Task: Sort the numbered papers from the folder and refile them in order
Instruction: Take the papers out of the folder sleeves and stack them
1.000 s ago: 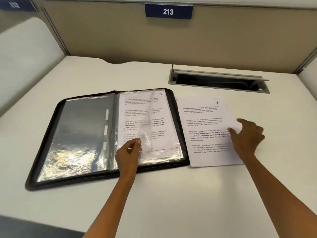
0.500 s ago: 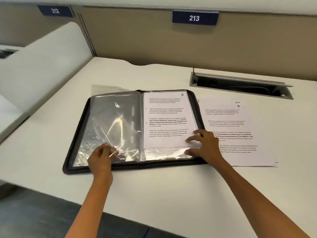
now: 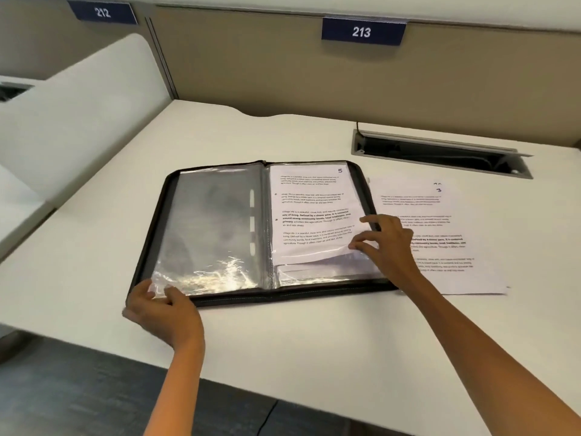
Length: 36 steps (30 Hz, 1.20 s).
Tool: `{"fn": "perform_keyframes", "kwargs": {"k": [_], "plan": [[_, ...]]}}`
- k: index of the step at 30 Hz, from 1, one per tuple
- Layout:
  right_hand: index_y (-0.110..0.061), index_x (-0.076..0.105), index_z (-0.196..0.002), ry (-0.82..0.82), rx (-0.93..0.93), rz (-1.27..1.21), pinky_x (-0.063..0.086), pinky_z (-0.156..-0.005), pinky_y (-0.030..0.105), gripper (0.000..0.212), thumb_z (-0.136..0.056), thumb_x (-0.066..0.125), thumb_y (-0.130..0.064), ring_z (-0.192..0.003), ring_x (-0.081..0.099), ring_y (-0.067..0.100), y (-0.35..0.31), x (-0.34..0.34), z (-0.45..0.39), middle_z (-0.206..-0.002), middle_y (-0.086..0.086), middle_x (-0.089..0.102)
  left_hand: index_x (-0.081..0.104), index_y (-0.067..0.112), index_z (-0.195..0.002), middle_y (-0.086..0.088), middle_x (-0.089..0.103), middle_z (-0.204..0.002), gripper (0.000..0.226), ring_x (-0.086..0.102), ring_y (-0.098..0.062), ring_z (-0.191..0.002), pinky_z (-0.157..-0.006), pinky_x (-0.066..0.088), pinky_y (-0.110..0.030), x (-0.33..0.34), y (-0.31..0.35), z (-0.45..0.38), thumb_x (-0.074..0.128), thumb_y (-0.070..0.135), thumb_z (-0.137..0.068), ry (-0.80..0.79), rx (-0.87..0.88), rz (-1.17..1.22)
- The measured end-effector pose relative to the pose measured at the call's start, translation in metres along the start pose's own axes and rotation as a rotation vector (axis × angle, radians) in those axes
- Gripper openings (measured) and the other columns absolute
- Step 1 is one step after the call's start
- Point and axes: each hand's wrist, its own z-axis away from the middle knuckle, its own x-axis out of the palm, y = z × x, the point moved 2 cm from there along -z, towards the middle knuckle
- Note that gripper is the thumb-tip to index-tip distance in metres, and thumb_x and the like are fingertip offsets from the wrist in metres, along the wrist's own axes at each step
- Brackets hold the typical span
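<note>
A black folder (image 3: 151,221) lies open on the white desk. Its left side shows empty clear sleeves (image 3: 213,228) lying flat. On the right side sits a sheet numbered 5 (image 3: 311,212), its lower right edge lifted. My left hand (image 3: 163,313) is at the folder's near left corner, thumb and fingers on the sleeve's corner. My right hand (image 3: 388,243) pinches the right edge of sheet 5. A loose stack of sheets topped by number 3 (image 3: 446,234) lies on the desk right of the folder, partly under my right wrist.
A recessed cable tray (image 3: 440,152) with its lid up sits at the back right of the desk (image 3: 314,341). Beige partition with signs 212 (image 3: 102,12) and 213 (image 3: 361,32) runs along the back. A white divider (image 3: 78,99) stands at the left.
My left hand turned a clear sleeve over to the left side and laid it flat. My right hand left the loose stack and took hold of sheet 5's right edge.
</note>
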Motion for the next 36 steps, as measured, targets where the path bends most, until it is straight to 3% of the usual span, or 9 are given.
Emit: {"fn": "perform_keyframes", "kwargs": {"k": [7, 12, 16, 20, 23, 28, 31, 34, 36], "plan": [[-0.03, 0.073, -0.073, 0.039, -0.132, 0.139, 0.019, -0.084, 0.037, 0.025, -0.08, 0.057, -0.047, -0.119, 0.036, 0.013, -0.024, -0.013, -0.014, -0.121, -0.004, 0.057, 0.055, 0.016, -0.112, 0.0, 0.054, -0.103, 0.036, 0.047, -0.019, -0.095, -0.079, 0.038, -0.031, 0.058, 0.037, 0.08, 0.065, 0.034, -0.083, -0.738, 0.746, -0.117], [-0.029, 0.073, -0.072, 0.058, -0.211, 0.243, 0.022, -0.084, 0.04, 0.022, -0.078, 0.06, -0.045, -0.119, 0.038, 0.018, -0.035, -0.021, -0.017, -0.12, -0.002, 0.059, 0.066, 0.013, -0.099, -0.006, 0.065, -0.098, 0.037, 0.062, -0.025, -0.084, -0.072, 0.045, -0.034, 0.105, 0.054, 0.095, 0.083, 0.025, -0.068, -0.851, 1.156, -0.368], [-0.024, 0.072, -0.074, 0.141, -0.251, 0.267, 0.029, -0.084, 0.044, 0.016, -0.077, 0.064, -0.038, -0.117, 0.042, 0.022, -0.047, -0.025, -0.013, -0.116, 0.004, 0.061, 0.072, 0.01, -0.086, -0.005, 0.071, -0.081, 0.018, 0.066, -0.026, -0.066, -0.062, 0.051, -0.035, 0.109, 0.061, 0.093, 0.08, 0.008, -0.069, -0.82, 1.153, -0.317], [-0.004, 0.071, -0.092, 0.324, -0.572, 0.303, 0.04, -0.087, 0.041, 0.011, -0.086, 0.063, -0.009, -0.1, 0.057, 0.033, -0.074, -0.014, 0.022, -0.101, 0.016, 0.066, 0.074, 0.011, -0.085, -0.003, 0.072, -0.075, 0.014, 0.064, -0.026, -0.056, -0.052, 0.052, -0.03, 0.105, 0.057, 0.094, 0.062, 0.017, -0.079, -0.817, 1.135, -0.31], [0.004, 0.066, -0.106, 0.073, -0.69, 0.411, 0.046, -0.092, 0.039, 0.03, -0.076, 0.064, 0.004, -0.1, 0.06, 0.034, -0.085, 0.014, 0.05, -0.104, 0.019, 0.065, 0.073, 0.009, -0.085, -0.007, 0.072, -0.076, 0.017, 0.066, -0.027, -0.06, -0.054, 0.055, -0.035, 0.104, 0.062, 0.093, 0.057, 0.015, -0.084, -0.849, 1.077, -0.283], [0.008, 0.055, -0.126, -0.198, -0.43, 0.727, 0.044, -0.101, 0.049, 0.076, -0.057, 0.08, -0.011, -0.119, 0.054, 0.038, -0.069, 0.032, 0.032, -0.125, 0.026, 0.058, 0.071, 0.007, -0.094, -0.008, 0.072, -0.087, 0.019, 0.068, -0.028, -0.071, -0.061, 0.056, -0.039, 0.102, 0.064, 0.09, 0.054, 0.014, -0.089, -0.879, 1.01, -0.251], [0.007, 0.063, -0.115, -0.242, -0.35, 0.802, 0.044, -0.101, 0.049, 0.065, -0.056, 0.085, -0.01, -0.111, 0.06, 0.039, -0.068, 0.035, 0.02, -0.109, 0.024, 0.066, 0.07, 0.007, -0.096, -0.008, 0.072, -0.088, 0.019, 0.067, -0.028, -0.073, -0.063, 0.055, -0.039, 0.1, 0.064, 0.089, 0.053, 0.014, -0.091, -0.876, 0.982, -0.237], [0.0, 0.07, -0.071, -0.142, -0.438, 0.807, 0.048, -0.098, 0.048, 0.018, -0.055, 0.071, 0.008, -0.085, 0.069, 0.037, -0.073, 0.033, 0.017, -0.065, 0.015, 0.066, 0.07, 0.009, -0.095, -0.006, 0.072, -0.087, 0.017, 0.067, -0.028, -0.073, -0.064, 0.054, -0.039, 0.098, 0.063, 0.091, 0.055, 0.014, -0.09, -0.888, 0.975, -0.244], [-0.004, 0.063, -0.057, -0.131, -0.476, 0.755, 0.056, -0.084, 0.043, 0.015, -0.051, 0.07, 0.008, -0.065, 0.067, 0.032, -0.075, 0.03, 0.021, -0.053, 0.01, 0.06, 0.07, 0.01, -0.1, -0.006, 0.072, -0.095, 0.017, 0.067, -0.027, -0.081, -0.071, 0.054, -0.038, 0.097, 0.062, 0.091, 0.056, 0.015, -0.092, -0.92, 0.959, -0.263]]}}
